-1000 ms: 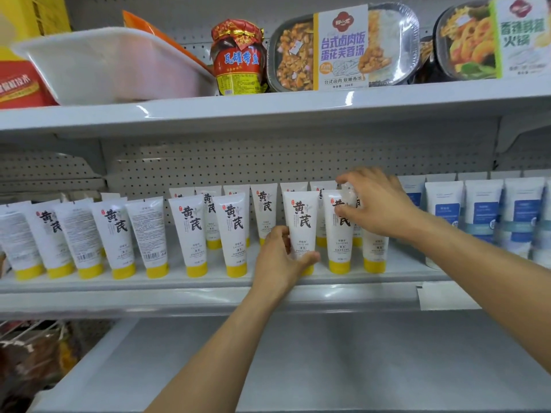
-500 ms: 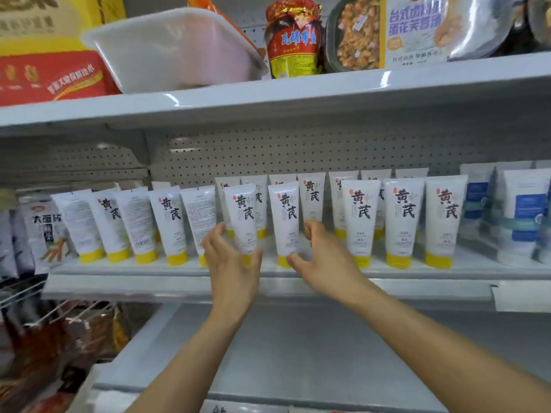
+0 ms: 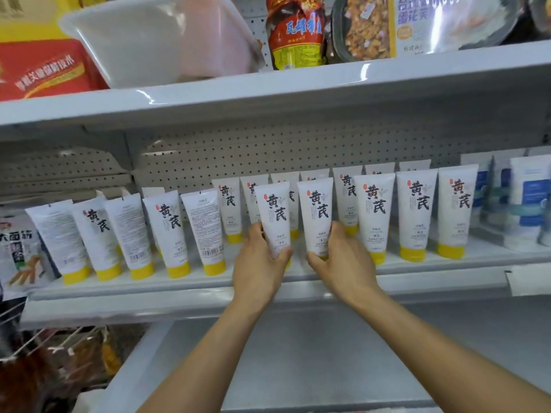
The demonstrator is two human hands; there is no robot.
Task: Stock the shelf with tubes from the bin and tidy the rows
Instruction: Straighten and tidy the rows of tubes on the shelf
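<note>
Head view. Held two white, yellow-capped tubes, one to each hand. Wrapped the left grip (image 3: 256, 263) round the lower body of the left tube (image 3: 272, 216), thumb across its front. Closed the right grip (image 3: 343, 260) the same way round the right tube (image 3: 317, 213). Held both upright, labels forward, side by side but apart, at the front of the middle shelf (image 3: 149, 296), just ahead of the second row. Could not tell whether the caps sat on the shelf or hung just above it, being hidden behind the hands.

Noted three front tubes (image 3: 417, 210) to the right, in line and label-forward. Noted a looser run to the left, leaning, with several reversed tubes (image 3: 202, 228) showing their backs. Saw the white bin (image 3: 161, 40) tilted on the upper shelf (image 3: 298, 84), contents not visible.

Judged the step to be squaring this pair into the front row. Risked toppling the tubes behind if pushed back too briskly: tall, narrow-footed, packed close, likely to go down in a chain. Risked a tumble off the front lip if set too near the edge. Risked a crooked pair with both hands releasing at once, and a dented soft body from too hard a squeeze.
</note>
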